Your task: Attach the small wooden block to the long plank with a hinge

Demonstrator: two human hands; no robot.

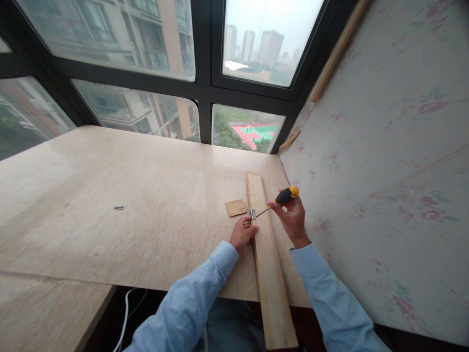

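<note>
A long wooden board (269, 264) lies lengthwise on the stone-look counter, its near end jutting past the front edge. On the board's left side sits a small metal hinge (252, 213). My left hand (243, 233) is closed at the hinge, fingers at its lower end and thumb against the board. In my right hand (293, 217) is a screwdriver (286, 195) with a black and yellow handle. Its shaft slants down to the left and the tip meets the hinge. Any screw under the tip is too small to make out.
A small square wooden piece (235, 208) lies left of the board. Farther left on the counter (164, 195) is a small metal item (119, 208). A flowered wall (384, 195) rises close on the right, and dark-framed windows stand behind. A white cable (126, 313) hangs below the counter's front edge.
</note>
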